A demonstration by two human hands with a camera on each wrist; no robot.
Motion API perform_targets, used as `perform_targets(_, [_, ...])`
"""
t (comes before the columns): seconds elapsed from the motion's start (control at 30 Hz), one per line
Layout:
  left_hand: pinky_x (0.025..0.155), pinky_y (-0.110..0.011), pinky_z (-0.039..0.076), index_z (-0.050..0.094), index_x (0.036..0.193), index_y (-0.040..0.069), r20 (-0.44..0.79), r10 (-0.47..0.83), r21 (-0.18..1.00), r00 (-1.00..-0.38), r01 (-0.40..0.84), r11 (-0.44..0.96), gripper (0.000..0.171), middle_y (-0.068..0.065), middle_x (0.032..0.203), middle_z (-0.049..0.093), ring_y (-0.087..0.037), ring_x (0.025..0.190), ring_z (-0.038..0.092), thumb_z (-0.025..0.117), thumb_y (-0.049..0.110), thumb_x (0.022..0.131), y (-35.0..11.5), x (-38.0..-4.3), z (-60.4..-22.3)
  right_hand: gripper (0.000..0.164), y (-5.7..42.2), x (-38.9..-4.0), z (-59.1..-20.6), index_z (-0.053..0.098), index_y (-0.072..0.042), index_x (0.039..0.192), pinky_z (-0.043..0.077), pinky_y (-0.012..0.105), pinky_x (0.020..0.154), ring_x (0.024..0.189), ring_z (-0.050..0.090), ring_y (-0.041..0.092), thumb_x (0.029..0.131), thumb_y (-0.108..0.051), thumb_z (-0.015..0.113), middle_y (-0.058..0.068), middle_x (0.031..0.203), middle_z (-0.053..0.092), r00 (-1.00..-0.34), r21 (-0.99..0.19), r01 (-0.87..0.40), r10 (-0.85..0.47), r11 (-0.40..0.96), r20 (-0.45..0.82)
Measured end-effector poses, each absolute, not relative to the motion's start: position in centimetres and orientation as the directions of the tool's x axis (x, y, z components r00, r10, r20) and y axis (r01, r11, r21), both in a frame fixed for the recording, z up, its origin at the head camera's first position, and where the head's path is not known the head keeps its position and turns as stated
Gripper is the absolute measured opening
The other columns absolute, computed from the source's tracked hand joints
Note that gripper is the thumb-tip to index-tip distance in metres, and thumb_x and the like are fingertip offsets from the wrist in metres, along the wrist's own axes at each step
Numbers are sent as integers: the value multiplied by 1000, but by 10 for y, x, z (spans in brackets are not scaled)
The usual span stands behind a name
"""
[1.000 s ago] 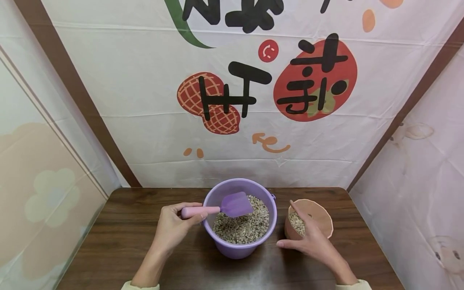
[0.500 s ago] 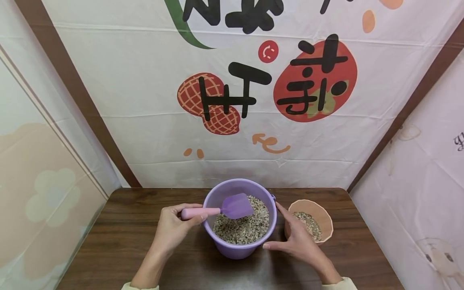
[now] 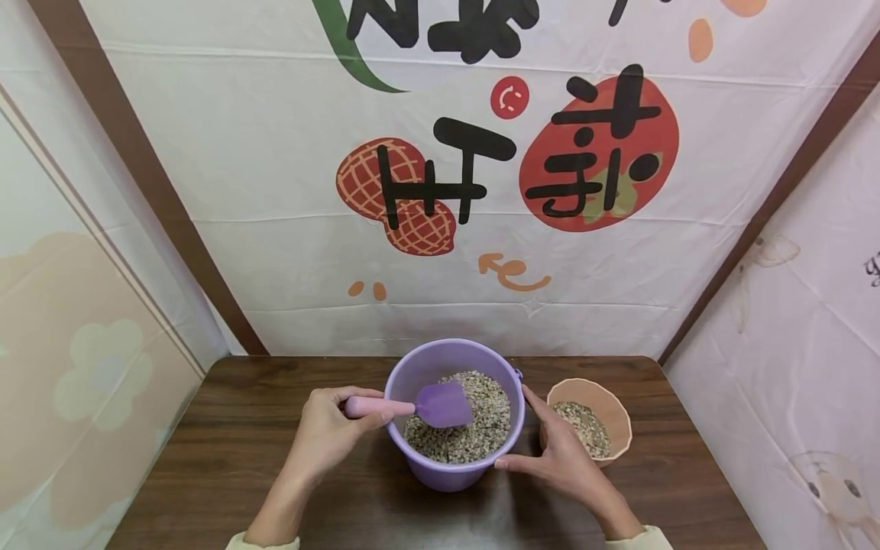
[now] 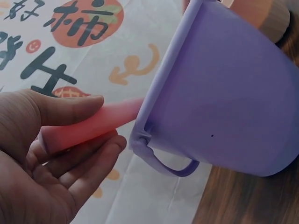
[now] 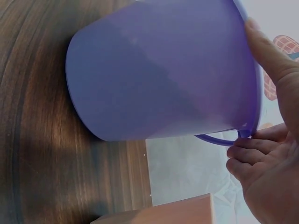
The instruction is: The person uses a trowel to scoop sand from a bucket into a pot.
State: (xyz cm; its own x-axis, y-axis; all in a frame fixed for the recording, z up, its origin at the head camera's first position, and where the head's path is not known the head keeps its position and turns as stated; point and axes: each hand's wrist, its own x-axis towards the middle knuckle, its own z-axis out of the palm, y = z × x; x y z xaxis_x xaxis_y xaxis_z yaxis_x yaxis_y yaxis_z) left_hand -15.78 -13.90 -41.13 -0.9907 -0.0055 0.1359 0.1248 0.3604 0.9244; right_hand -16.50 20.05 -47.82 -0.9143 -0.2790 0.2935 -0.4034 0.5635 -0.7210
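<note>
A purple bucket (image 3: 447, 477) holds coarse, light-brown grains (image 3: 488, 412). Over its left rim my left hand (image 3: 321, 434) holds a small shovel by its pink handle (image 4: 93, 123), thumb on top and fingers beneath. The shovel's purple blade (image 3: 445, 405) is inside the bucket, over the grains; whether it touches them is hard to tell. My right hand (image 3: 567, 454) touches the bucket's right side, its thumb at the rim and its fingers beside the bucket's handle (image 5: 217, 139). Just beyond that hand stands a peach-coloured bowl (image 3: 619, 412) with similar grains inside, partly covered by the hand.
The dark wooden table (image 3: 227, 443) carries the bucket and the bowl. Behind its far edge hangs a white printed cloth (image 3: 289, 252), with more printed cloth at both sides.
My right hand has moved left from over the bowl to the bucket's right rim, uncovering the bowl's grains. The shovel blade has shifted slightly towards me and left in the bucket.
</note>
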Motion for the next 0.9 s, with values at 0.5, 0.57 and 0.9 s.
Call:
perform_targets(0.5, [71, -36, 48, 81, 90, 11, 114, -20, 764, -993, 75, 641, 20, -5, 93, 76, -21, 84, 64, 90, 13, 72, -130, -167, -396, 113, 201, -165, -480, 42, -5, 154, 46, 34, 78, 80, 48, 16, 63, -45, 96, 5, 123, 63, -898, -681, -441, -274, 585, 346])
perform_targets(0.57, [68, -35, 47, 81, 90, 11, 103, -7, 758, -995, 74, 649, 20, -4, 91, 76, -20, 80, 63, 90, 13, 72, -131, -168, -394, 113, 201, -165, -480, 42, -4, 154, 47, 35, 82, 85, 50, 17, 63, -45, 96, 6, 128, 62, -898, -679, -441, -274, 587, 345])
perform_targets(0.9, [66, -35, 47, 82, 87, 17, 53, 16, 730, -998, 49, 682, 17, 6, 83, 75, -16, 79, 63, 91, 22, 73, -125, -174, -388, 113, 201, -165, -479, 40, -3, 154, 46, 46, 100, 108, 54, 19, 64, -45, 95, 12, 144, 57, -902, -679, -431, -276, 593, 332])
